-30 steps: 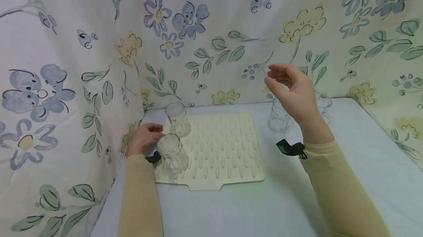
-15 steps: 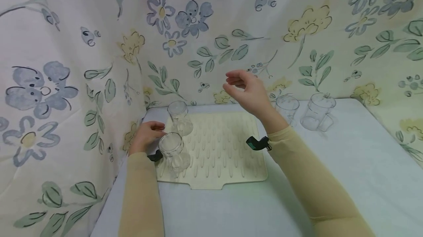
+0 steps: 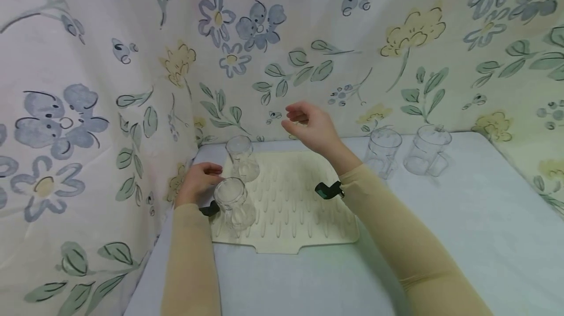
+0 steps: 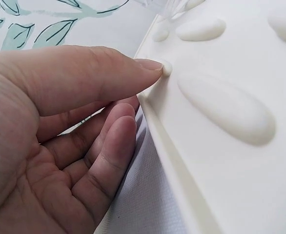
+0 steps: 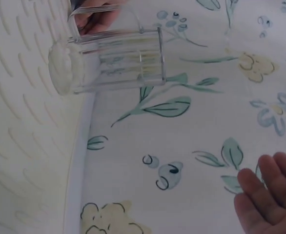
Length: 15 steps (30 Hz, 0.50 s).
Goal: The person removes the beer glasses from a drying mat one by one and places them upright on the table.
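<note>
My left hand [image 3: 198,182] is at the left edge of a cream drying mat [image 3: 286,242]. In the left wrist view, its thumb [image 4: 145,68] lies on top of the mat's edge while the curled fingers [image 4: 116,146] stay beside and beneath it. Two clear glass mugs stand on the mat's left side: a near mug [image 3: 233,198] and a far mug [image 3: 241,154]. My right hand [image 3: 314,125] hovers over the mat's far part, fingers loosely bent, with nothing in it. One glass mug [image 5: 118,61] shows on the mat in the right wrist view.
Two more glass mugs, one nearer the mat [image 3: 383,147] and one farther right [image 3: 426,149], stand on the white table [image 3: 476,218]. A flower-printed cloth [image 3: 291,27] encloses the table at the back and sides.
My right hand has moved left, from in front of the right-hand mugs to over the mat, uncovering those mugs. The left hand has kept its place at the mat's edge.
</note>
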### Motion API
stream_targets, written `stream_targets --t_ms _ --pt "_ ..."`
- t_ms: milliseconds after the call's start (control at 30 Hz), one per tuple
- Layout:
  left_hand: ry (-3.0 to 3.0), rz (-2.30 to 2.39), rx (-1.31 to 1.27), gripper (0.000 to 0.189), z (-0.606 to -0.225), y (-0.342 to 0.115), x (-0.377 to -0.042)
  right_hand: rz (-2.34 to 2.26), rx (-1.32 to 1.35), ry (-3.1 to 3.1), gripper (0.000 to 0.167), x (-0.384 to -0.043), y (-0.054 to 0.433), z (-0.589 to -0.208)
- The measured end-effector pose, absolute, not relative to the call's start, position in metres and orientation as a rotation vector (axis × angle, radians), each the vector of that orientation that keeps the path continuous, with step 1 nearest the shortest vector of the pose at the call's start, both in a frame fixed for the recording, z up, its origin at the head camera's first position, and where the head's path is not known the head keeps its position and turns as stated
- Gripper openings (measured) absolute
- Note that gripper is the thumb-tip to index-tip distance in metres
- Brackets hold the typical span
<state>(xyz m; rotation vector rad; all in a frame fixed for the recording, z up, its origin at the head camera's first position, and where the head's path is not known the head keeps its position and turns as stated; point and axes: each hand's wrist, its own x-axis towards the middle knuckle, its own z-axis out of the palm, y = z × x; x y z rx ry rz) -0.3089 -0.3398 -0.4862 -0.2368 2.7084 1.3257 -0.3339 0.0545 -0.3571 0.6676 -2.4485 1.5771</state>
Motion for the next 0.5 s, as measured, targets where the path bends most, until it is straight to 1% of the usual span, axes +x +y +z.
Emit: stream_targets --t_ms 267,500 --pt "2.711 1.339 -0.246 0.047 -0.486 -0.34 -0.309 1.585 0.742 -2.503 0.056 -0.341 0.031 -0.364" --pt "2.715 1.333 -0.253 0.046 -0.487 -0.34 -0.308 1.505 0.86 -2.53 0.059 -0.347 0.005 -0.376"
